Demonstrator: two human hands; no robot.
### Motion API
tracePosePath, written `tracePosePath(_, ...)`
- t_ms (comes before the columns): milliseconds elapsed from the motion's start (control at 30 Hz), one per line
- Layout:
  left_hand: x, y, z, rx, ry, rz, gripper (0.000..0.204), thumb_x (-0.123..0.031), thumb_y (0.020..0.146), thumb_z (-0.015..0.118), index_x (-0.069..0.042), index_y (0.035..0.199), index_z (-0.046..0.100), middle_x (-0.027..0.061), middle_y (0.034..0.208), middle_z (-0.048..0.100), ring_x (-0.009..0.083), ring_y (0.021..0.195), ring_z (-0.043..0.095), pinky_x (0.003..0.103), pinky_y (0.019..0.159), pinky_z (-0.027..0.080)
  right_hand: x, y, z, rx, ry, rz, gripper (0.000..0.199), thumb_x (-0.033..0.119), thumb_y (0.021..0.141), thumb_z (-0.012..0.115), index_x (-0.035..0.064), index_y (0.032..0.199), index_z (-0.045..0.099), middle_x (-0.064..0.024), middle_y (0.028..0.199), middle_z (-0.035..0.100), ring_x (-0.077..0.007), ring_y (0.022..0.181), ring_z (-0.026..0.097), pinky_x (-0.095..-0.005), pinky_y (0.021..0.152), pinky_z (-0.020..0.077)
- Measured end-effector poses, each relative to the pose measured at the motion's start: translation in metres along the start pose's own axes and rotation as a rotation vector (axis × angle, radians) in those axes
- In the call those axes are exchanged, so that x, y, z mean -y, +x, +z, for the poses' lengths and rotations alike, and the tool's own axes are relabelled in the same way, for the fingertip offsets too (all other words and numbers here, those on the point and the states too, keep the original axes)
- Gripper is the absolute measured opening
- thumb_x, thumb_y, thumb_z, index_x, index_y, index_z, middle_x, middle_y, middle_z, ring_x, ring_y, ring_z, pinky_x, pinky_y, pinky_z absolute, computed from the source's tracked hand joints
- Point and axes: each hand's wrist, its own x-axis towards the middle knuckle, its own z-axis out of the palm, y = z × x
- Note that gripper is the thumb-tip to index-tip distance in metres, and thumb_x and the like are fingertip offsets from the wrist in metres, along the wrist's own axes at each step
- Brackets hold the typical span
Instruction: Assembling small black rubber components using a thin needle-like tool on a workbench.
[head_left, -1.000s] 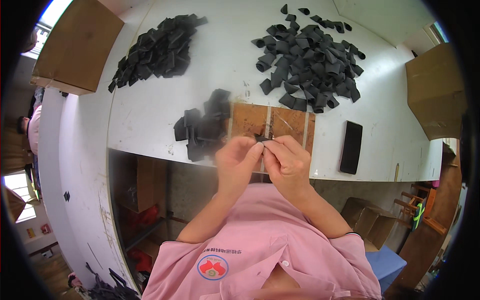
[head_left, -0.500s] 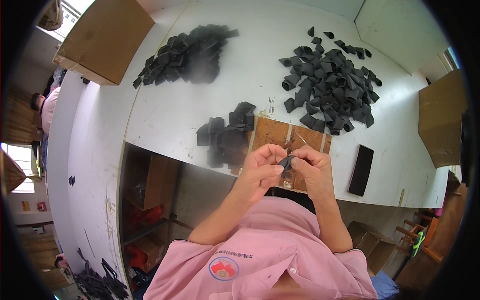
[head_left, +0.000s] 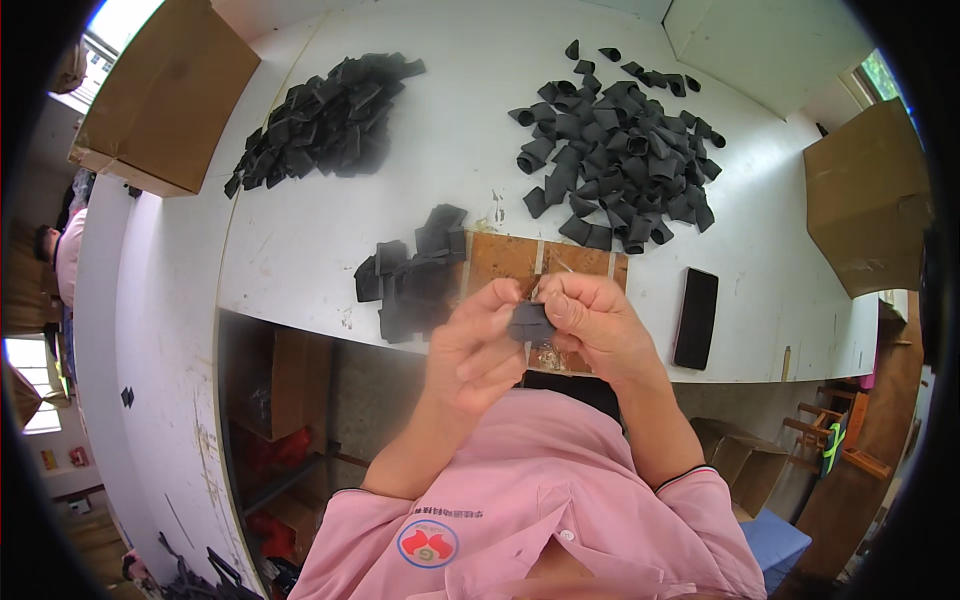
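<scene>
One black piece (head_left: 530, 325), tight in left hand (head_left: 476, 348) and right hand (head_left: 604, 325), free edge bodyward, long axis unclear

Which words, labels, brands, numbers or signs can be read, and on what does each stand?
Pink shirt: one row of dark printing; wording not copied here.
Round blue-rimmed badge on it: one letter, not copied; finer marks too small to read.
Phone: dark screen, none readable.
</scene>
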Motion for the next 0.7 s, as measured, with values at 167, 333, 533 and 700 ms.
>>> tracePosePath(167,-0.018,0.016,0.013,-0.016,0.155,0.082,0.019,-0.001,0.086,0.039,0.004,0.103,0.044,0.016,0.081,0.058,0.0023,0.032,0.032,0.017,0.029,0.021,0.017,0.03,-0.008,0.058,-0.101,-0.028,0.026,0.028,0.086,0.054,0.008,0.069,0.05,0.007,0.057,0.039,-0.0021,0.05,0.03,-0.017,0.044,0.0233)
tracePosePath(333,-0.012,0.015,0.004,-0.252,0.419,0.187,0.015,-0.002,0.086,0.043,0.0,0.1,0.049,0.0118,0.078,0.059,0.0018,0.033,0.029,0.016,0.032,0.023,-0.005,0.03,-0.019,0.075,-0.06,0.001,0.028,0.029,0.086,0.054,0.008,0.068,0.051,0.0074,0.057,0.039,-0.0016,0.05,0.031,-0.0168,0.044,0.0233)
tracePosePath(533,-0.01,0.015,0.01,-0.279,0.216,0.14,0.016,-0.001,0.085,0.047,0.001,0.1,0.05,0.0097,0.079,0.059,0.0022,0.036,0.032,0.016,0.033,0.025,-0.005,0.034,-0.019,0.087,-0.044,-0.015,0.028,0.03,0.085,0.054,0.0082,0.068,0.052,0.008,0.057,0.04,-0.0004,0.05,0.032,-0.0162,0.044,0.0241)
tracePosePath(700,0.01,0.014,0.027,-0.467,1.163,0.508,0.026,-0.001,0.081,0.052,0.002,0.107,0.049,0.0103,0.088,0.059,0.0058,0.056,0.049,0.016,0.047,0.038,-0.009,0.03,-0.027,0.016,-0.176,-0.002,0.024,0.026,0.085,0.056,0.0056,0.072,0.055,0.0059,0.055,0.041,-0.0022,0.051,0.035,-0.0168,0.045,0.0279)
